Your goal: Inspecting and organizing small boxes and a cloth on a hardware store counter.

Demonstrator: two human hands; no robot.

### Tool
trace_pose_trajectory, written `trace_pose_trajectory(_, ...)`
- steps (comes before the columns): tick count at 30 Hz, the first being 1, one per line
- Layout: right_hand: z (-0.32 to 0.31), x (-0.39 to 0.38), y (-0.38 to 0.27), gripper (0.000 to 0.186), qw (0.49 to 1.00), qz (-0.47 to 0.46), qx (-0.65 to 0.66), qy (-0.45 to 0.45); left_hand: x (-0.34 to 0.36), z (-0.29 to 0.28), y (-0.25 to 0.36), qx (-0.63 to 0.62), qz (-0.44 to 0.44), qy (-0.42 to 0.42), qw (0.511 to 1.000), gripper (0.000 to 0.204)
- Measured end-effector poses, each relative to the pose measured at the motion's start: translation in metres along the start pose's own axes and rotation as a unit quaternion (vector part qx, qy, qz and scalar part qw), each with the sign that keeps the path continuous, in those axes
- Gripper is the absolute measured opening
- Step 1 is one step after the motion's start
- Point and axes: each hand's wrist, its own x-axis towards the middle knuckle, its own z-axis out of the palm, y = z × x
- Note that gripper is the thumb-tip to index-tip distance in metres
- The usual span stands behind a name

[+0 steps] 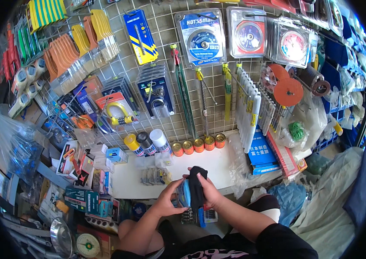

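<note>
In front of my body, above the near edge of the white shelf, my right hand (208,191) grips a bunched black cloth item (197,186), thumb over its top. Against the cloth's left side lies a light-blue packet (184,194) with a clear-looking wrapper. My left hand (167,202) curves around the packet from the left, fingers above and thumb below. What kind of goods the cloth and packet are I cannot make out. Beneath the hands, small packs (210,215) and a blue strip (202,218) show partly, the rest hidden by my hands.
On the shelf stand three spray cans (159,140) and several small orange tins (188,146), with clear-bagged items (156,175) nearer. A wire grid behind carries brushes (64,52), packaged saw discs (201,39) and padlocks (157,97). Boxes (81,200) crowd the left; a scale (88,245) sits lower left.
</note>
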Motion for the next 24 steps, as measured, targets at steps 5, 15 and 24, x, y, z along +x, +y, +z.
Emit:
trace_pose_trajectory(5,-0.021,0.007,0.028,0.063,0.949,0.147,0.255,-0.109,0.005,0.003,-0.02,-0.066,0.066,0.058,0.994,0.111)
trace_pose_trajectory(15,-0.031,0.012,0.049,0.043,0.983,0.065,0.15,0.08,0.001,-0.018,0.003,-0.126,-0.093,0.002,0.988,0.105)
trace_pose_trajectory(24,-0.017,-0.001,0.069,0.035,0.976,0.026,0.073,0.204,-0.018,-0.029,-0.004,0.078,-0.136,0.098,0.983,0.07)
